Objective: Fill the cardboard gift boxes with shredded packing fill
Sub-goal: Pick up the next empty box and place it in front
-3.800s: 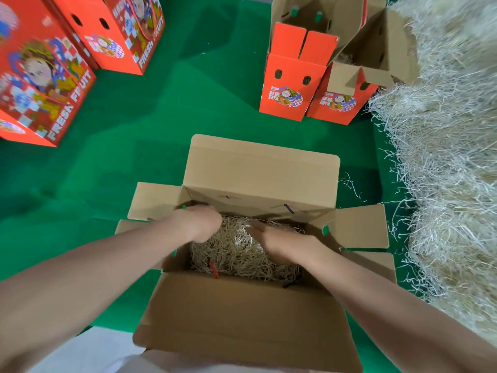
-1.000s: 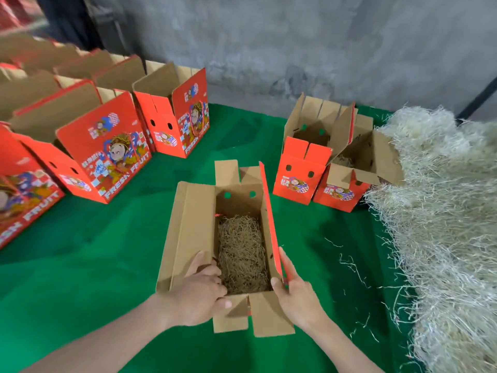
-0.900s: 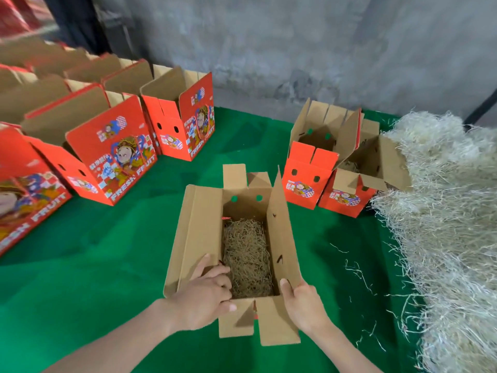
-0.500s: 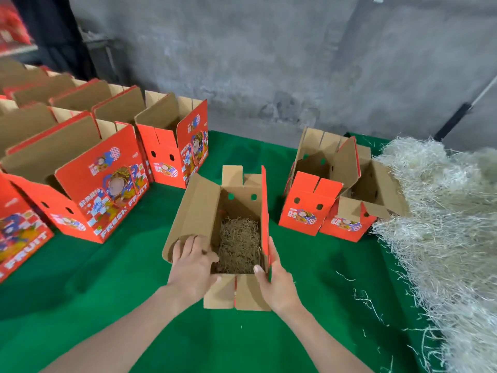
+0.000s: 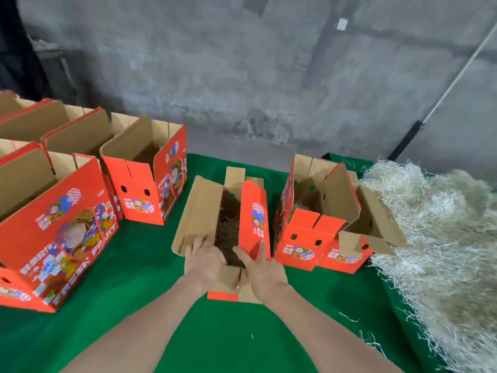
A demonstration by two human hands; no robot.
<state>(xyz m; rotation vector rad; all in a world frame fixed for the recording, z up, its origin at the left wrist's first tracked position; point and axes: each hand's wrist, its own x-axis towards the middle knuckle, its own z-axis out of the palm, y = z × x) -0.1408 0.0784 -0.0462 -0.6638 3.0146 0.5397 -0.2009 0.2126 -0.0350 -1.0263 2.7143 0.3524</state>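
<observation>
Here, head view: the camera looked forward and down over a green cloth (image 5: 129, 270).
Middle box (image 5: 199, 211): stood open on the cloth, its brown flap spread to the left and its red printed flap upright on the right.
Shredded fill (image 5: 228, 238): a dark tangle lay low inside the middle box, well under the rim.
Left hand (image 5: 205, 261): gripped the near end of the brown flap, fingers on its inner face, thumb toward the opening.
Right hand (image 5: 265, 270): pinched the near edge of the red flap, thumb inside, forefinger on the printed outside.
Fill pile (image 5: 435, 238): a pale heap lay along the right edge of the cloth, with loose strands beside it.
Right boxes (image 5: 309, 227): two stood open and touching each other, just right of the middle box.
Left boxes (image 5: 61, 230): several open red ones stood in rows, printed FRESH FRUIT.
Wall (image 5: 242, 76): grey concrete stood behind.
</observation>
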